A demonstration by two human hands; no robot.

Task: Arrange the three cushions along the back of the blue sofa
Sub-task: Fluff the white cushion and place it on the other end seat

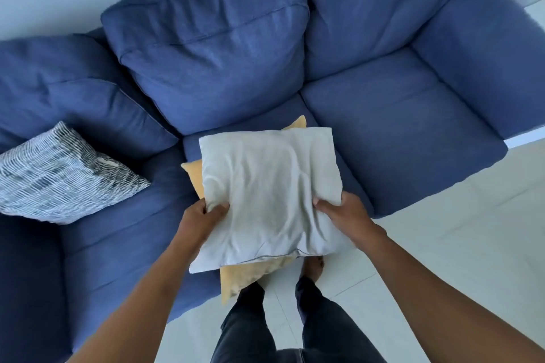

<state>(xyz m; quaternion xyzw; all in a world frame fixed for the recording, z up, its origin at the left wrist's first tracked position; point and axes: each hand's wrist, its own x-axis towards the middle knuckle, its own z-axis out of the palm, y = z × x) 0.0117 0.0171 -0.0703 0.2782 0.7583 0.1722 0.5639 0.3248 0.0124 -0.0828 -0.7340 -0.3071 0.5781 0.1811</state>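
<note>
I hold a plain white cushion [269,194] flat over the middle seat of the blue sofa [392,124]. My left hand [208,214] grips its left edge and my right hand [342,211] grips its right edge. Under it lies a yellow cushion [241,275], mostly hidden, with corners showing at the top, left and bottom. A grey-and-white patterned cushion [63,175] leans against the left back pillow on the left seat.
Three blue back pillows [212,47] line the sofa's rear against a pale wall. The right armrest [483,47] borders the right seat. Pale tiled floor [442,244] lies in front, where my legs and feet stand close to the sofa.
</note>
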